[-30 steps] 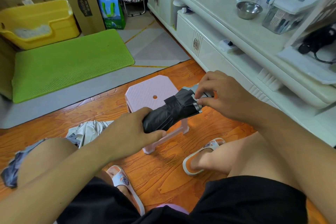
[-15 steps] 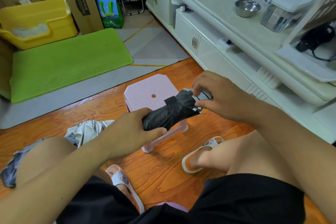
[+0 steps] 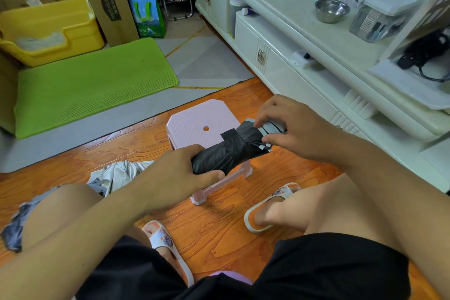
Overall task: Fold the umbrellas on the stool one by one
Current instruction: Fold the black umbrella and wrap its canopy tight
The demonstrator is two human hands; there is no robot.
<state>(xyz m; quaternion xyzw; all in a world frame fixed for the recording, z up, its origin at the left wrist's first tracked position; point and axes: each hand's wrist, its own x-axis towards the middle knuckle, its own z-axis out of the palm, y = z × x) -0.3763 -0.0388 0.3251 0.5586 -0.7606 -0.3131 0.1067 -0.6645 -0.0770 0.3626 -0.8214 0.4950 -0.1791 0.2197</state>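
Orange wood floor point(image 3: 219, 234), a green mat point(image 3: 92, 85) beyond, and a small pink stool point(image 3: 194, 122) dead centre. Just above its near edge sits the black umbrella point(image 3: 226, 153), rolled tight, long axis slanting from lower left up to the right, strap end pointing toward the white cabinet point(image 3: 275, 66). The left hand point(image 3: 180, 175) wraps the lower end firmly. The right hand point(image 3: 289, 126) pinches the loose canopy edge at the upper end. Looks like the wrap-up stage; next up, probably winding the strap round and fastening it. A grey umbrella point(image 3: 117, 175) lies on the floor, waiting.
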